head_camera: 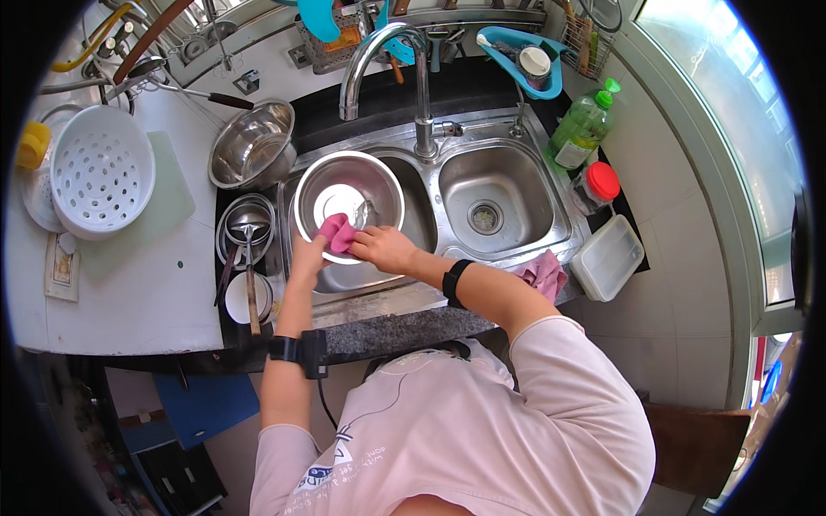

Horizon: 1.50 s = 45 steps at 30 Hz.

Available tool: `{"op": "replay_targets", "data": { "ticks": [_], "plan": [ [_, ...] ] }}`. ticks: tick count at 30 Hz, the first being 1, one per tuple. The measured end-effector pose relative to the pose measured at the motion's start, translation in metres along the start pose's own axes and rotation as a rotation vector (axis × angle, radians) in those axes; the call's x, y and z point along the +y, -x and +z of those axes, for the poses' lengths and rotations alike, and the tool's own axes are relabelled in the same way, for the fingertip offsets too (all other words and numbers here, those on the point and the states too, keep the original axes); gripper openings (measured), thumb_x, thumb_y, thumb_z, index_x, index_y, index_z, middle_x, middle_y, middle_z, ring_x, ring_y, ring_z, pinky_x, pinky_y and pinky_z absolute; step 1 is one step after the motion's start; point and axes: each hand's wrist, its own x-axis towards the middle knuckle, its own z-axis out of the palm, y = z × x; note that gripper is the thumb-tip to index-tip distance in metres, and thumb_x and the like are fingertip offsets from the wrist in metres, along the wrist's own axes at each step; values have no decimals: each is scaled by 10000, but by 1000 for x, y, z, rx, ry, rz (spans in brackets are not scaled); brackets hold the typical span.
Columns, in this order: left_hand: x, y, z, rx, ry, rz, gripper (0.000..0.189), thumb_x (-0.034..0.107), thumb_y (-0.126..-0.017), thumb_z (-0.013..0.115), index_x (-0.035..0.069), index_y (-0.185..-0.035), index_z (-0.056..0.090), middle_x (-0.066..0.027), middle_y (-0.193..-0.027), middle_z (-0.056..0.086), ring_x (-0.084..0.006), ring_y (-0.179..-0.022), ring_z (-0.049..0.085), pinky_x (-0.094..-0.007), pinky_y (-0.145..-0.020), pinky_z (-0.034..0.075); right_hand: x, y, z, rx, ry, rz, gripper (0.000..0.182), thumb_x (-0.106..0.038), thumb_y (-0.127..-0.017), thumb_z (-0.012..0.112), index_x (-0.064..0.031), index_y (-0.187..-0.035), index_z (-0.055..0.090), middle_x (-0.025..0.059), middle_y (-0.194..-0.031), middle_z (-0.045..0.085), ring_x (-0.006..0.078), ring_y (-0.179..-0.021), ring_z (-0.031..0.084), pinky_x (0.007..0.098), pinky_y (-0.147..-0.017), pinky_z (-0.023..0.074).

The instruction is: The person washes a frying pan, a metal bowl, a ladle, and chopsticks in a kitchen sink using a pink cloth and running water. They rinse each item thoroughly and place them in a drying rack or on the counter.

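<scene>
A round stainless steel basin (382, 187) is held over the left sink bowl (419, 200), its inside facing up. My left hand (308, 259) grips the basin at its near-left rim, the thumb by a pink cloth (337, 233). Some of its fingers are hidden by the basin. The cloth is bunched over the near rim and inner wall. My right hand (387, 250) pinches the cloth's right side at that same rim. Above the sink arches a chrome faucet (423, 84), with no water seen flowing from it.
Left of the sink stand a metal bowl (248, 151), nested bowls with a ladle (250, 248) and a white cup (245, 300). A white colander (103, 171) sits farther left. At right are a green soap bottle (581, 129), a red-lidded jar (601, 182) and a plastic container (608, 258).
</scene>
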Motion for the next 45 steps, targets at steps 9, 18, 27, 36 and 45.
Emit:
{"op": "replay_targets", "data": {
  "ticks": [9, 18, 27, 36, 45],
  "plan": [
    [-9, -15, -33, -120, -305, 219, 697, -56, -687, 443, 79, -1355, 296, -145, -1140, 530, -222, -979, 542, -262, -792, 437, 20, 18, 2, -75, 176, -146, 329, -154, -808, 457, -224, -1129, 483, -9, -1232, 462, 183, -1190, 403, 414, -1023, 268],
    [-35, -5, 0, 1, 131, 27, 621, -18, -722, 455, 159, -1302, 322, -121, -1107, 526, -251, -890, 579, -331, -565, 531, -27, -12, -4, 29, -164, 86, 388, -51, -737, 525, -92, -1121, 491, 65, -1144, 517, 238, -1018, 517, 341, -786, 467],
    [8, 9, -20, -107, -547, 32, 773, 1, -689, 458, 199, -1389, 199, -226, -1201, 482, -339, -783, 612, -367, -497, 505, 51, 8, 0, -157, 422, -301, 332, -191, -783, 497, -219, -1110, 539, -35, -1219, 476, 153, -1164, 425, 439, -1041, 247],
    [-16, 2, -10, 336, -1283, 657, 766, 16, -723, 523, 333, -1357, 233, -225, -1314, 342, -408, -858, 572, -416, -573, 528, 59, 3, -43, -227, -55, 105, 246, -69, -715, 579, -92, -959, 600, 62, -1038, 534, 238, -966, 530, 352, -846, 420],
    [-29, -2, -22, 373, -1149, 767, 791, -53, -707, 515, 246, -1375, 216, -153, -1382, 279, -353, -1137, 439, -398, -717, 512, 81, 55, -53, -63, -879, 976, 315, -117, -772, 581, 13, -1049, 504, 107, -901, 581, 174, -814, 590, 295, -686, 499]
  ]
}}
